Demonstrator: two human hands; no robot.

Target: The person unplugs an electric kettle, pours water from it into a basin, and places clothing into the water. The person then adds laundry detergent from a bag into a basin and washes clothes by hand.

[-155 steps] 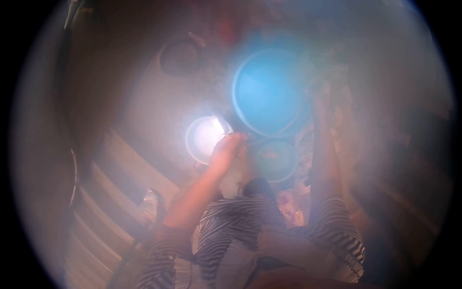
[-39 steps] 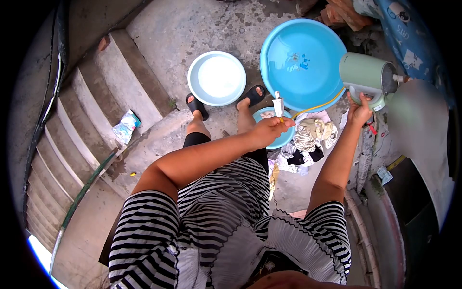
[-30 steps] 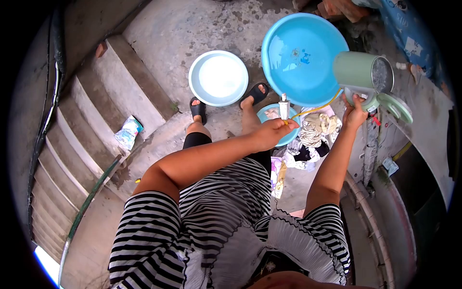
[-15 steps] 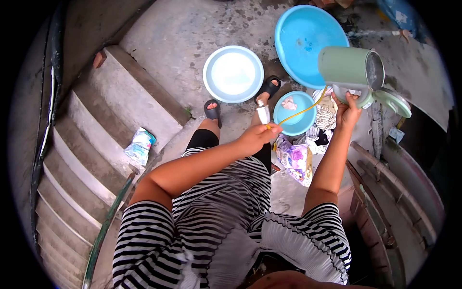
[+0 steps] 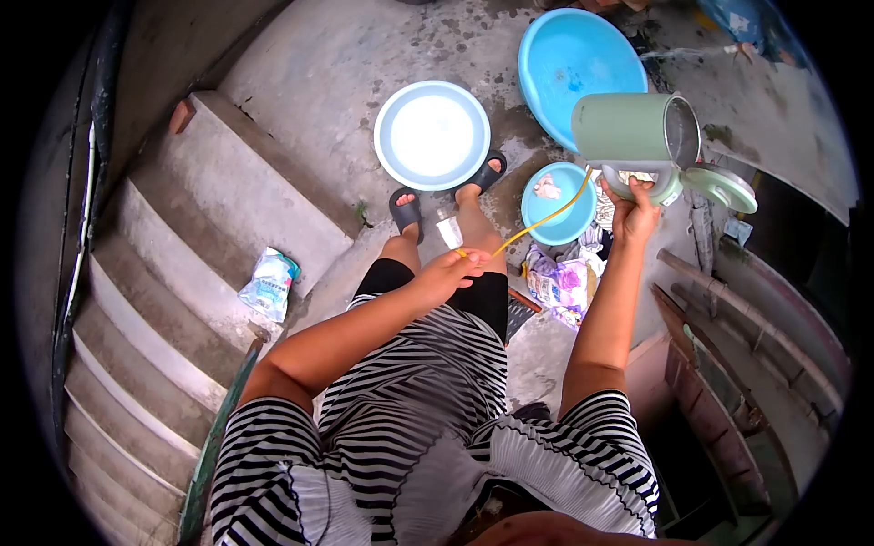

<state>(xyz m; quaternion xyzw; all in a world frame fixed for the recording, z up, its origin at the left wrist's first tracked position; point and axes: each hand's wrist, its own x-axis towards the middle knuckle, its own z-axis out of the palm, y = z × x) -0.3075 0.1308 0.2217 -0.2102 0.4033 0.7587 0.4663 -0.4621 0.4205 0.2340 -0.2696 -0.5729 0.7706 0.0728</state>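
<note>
My right hand [image 5: 635, 214] is wrapped round the handle of a green kettle [image 5: 619, 129], which is held sideways with its mouth to the right and its lid [image 5: 722, 189] hanging open. A yellow cord [image 5: 548, 217] runs from beside the kettle's handle to my left hand [image 5: 446, 278], whose fingers pinch it. Just above that hand is a small white piece [image 5: 450, 231], blurred; I cannot tell its kind. Below the kettle stands a small blue basin [image 5: 572, 233] with a pale pink cloth [image 5: 547, 187] in it.
A large blue tub [image 5: 583, 45] stands behind the kettle. A light blue basin [image 5: 386, 162] with a bright white inside sits by my feet. A purple bag [image 5: 566, 284] and clothes lie right of my legs. Concrete steps [image 5: 164, 264] with a white packet [image 5: 270, 284] rise left; railings [image 5: 751, 328] are right.
My left hand has moved left and lower with the yellow cord, drawing it out longer. The kettle in my right hand has shifted slightly left, still sideways with its lid open.
</note>
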